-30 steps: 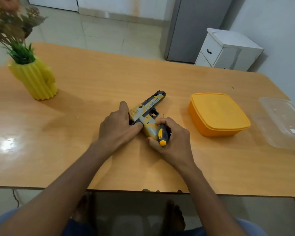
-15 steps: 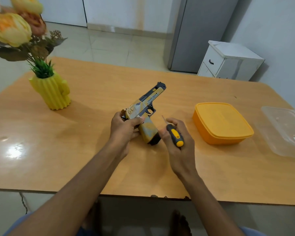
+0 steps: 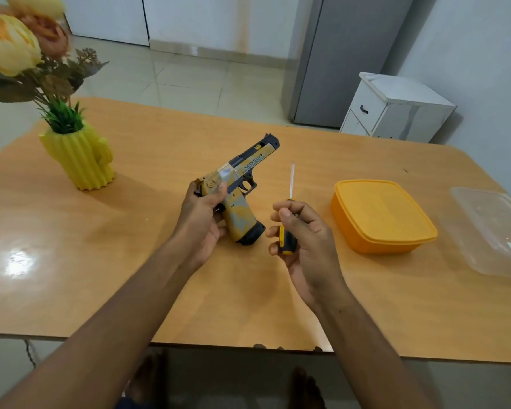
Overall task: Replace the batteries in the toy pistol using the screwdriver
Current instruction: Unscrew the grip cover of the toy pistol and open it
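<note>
The toy pistol (image 3: 240,184), tan and yellow with a black muzzle and black grip base, is held above the wooden table (image 3: 160,261) with its barrel pointing up and to the far right. My left hand (image 3: 199,214) grips its rear end, thumb on the side. My right hand (image 3: 303,240) holds a screwdriver (image 3: 286,231) with a black and yellow handle; its thin shaft points straight up, a little right of the pistol's grip. The two hands are apart.
An orange lidded box (image 3: 381,215) sits right of my right hand, and a clear plastic container (image 3: 493,228) lies at the table's right edge. A yellow cactus-shaped vase (image 3: 80,160) with flowers stands at the far left. A white cabinet (image 3: 396,109) stands beyond the table.
The pistol was lifted off the table and tilted upward by my left hand. My right hand moved away from the grip and turned the screwdriver so its shaft points up.
</note>
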